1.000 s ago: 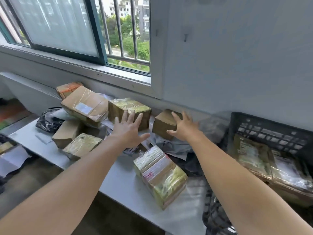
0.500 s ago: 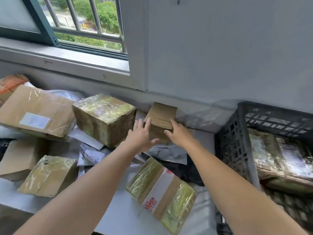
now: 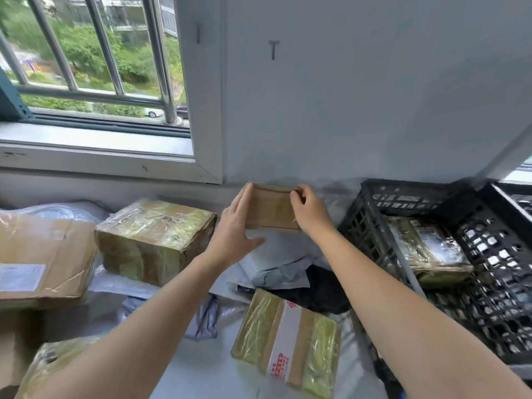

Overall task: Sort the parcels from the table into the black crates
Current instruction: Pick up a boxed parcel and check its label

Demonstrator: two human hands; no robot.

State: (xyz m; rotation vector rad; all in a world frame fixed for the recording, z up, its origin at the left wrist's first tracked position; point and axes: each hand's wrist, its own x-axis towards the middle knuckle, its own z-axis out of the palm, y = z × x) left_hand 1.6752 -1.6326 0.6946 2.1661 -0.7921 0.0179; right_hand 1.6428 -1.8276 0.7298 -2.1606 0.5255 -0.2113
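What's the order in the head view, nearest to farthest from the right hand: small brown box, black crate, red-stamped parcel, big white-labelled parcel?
From the right hand:
1. small brown box, gripped by it.
2. black crate, just to its right.
3. red-stamped parcel, nearer the person.
4. big white-labelled parcel, far left.

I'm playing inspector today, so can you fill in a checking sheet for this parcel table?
Surface: pale table, mostly covered by parcels.
Job's things: small brown box between both hands; taped box to its left; white-taped parcel in front; black crate on the right holds a wrapped parcel.
Clutter: grey mailer bags under the boxes.
Hands: left hand flat against the box's side; right hand grips its top corner.
Cables: nothing seen.
Surroundings: barred window, grey wall.
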